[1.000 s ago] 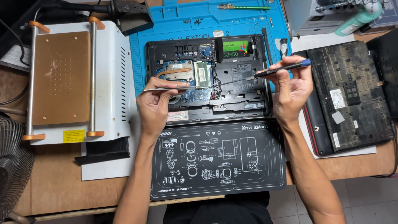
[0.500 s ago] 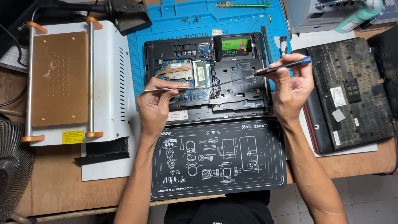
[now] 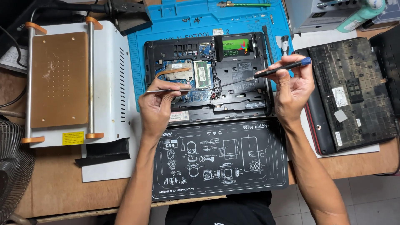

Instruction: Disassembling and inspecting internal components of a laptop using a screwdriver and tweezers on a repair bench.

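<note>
An opened laptop base [image 3: 241,73] lies on a blue work mat [image 3: 200,18], its circuit board, copper heat pipe and memory module exposed. My left hand [image 3: 156,108] pinches thin metal tweezers [image 3: 175,89] held level over the board. My right hand [image 3: 291,89] grips a dark screwdriver with a blue cap [image 3: 283,68]; its thin tip slants down to the left onto the board near the middle. Both hands hover over the laptop's front half.
A white heating plate machine with a copper-coloured plate [image 3: 62,79] stands at left. A black printed mat [image 3: 218,160] lies near me. A removed laptop bottom cover [image 3: 354,91] rests at right. A fan [image 3: 12,175] sits at the lower left.
Both hands stay almost in place over the board; the tweezers and the screwdriver keep their hold and angle. The view has shifted only slightly.
</note>
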